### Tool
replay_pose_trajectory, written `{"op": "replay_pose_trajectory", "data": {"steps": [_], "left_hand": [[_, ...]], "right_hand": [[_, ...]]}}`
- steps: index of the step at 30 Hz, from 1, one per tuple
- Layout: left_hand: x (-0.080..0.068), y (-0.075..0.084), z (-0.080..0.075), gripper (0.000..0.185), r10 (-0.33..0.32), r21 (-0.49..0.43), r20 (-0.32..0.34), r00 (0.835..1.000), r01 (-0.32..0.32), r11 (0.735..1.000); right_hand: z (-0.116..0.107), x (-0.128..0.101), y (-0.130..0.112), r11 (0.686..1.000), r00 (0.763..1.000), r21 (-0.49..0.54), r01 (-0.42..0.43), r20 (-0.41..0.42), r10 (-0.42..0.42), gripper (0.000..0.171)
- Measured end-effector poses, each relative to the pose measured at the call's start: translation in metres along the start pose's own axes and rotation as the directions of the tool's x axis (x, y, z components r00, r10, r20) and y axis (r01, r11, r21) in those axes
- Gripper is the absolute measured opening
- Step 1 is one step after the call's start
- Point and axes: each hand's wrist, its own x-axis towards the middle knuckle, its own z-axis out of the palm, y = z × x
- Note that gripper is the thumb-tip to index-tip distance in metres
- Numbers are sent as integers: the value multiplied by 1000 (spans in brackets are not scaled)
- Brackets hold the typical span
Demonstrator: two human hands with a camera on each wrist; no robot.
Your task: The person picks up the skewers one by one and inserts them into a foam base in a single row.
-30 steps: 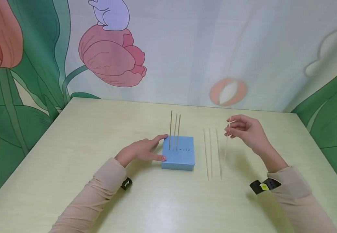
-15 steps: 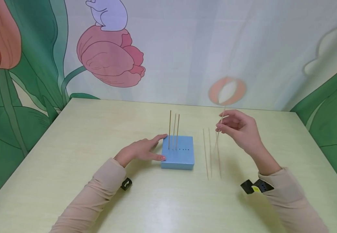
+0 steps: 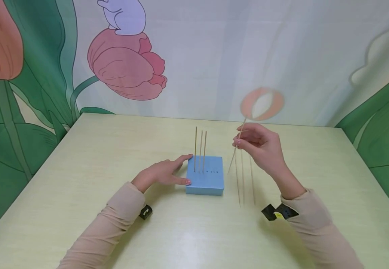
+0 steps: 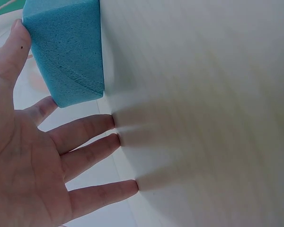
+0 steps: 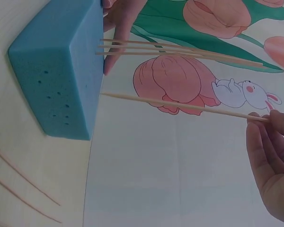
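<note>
A blue foam block [image 3: 205, 175] sits mid-table with three thin wooden sticks [image 3: 200, 149] standing upright in a row of holes. My left hand [image 3: 162, 172] lies flat with straight fingers against the block's left side [image 4: 66, 56]. My right hand [image 3: 258, 144] pinches one wooden stick [image 3: 235, 147] in the air just right of the block, tilted with its lower tip toward the block. In the right wrist view this held stick [image 5: 180, 105] points at the block's top [image 5: 57, 71], beside the three planted sticks [image 5: 180, 49].
Three more sticks [image 3: 243, 179] lie side by side on the pale green table [image 3: 113, 149] right of the block. A wall with painted tulips and leaves stands behind. Black wrist bands [image 3: 278, 212] sit on both sleeves.
My right hand has carried the pinched stick left and slightly up, from over the loose sticks toward the block. The left hand has stayed put.
</note>
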Motion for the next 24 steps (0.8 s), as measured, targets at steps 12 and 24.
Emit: {"op": "replay_pose_trajectory", "data": {"steps": [12, 24], "left_hand": [[1, -2, 1, 88, -26, 13, 1, 1000, 26, 1000], [3, -3, 4, 88, -37, 27, -5, 999, 38, 999]], "right_hand": [[27, 7, 5, 991, 992, 23, 128, -10, -128, 20], [44, 9, 8, 987, 987, -19, 159, 8, -159, 20]]}}
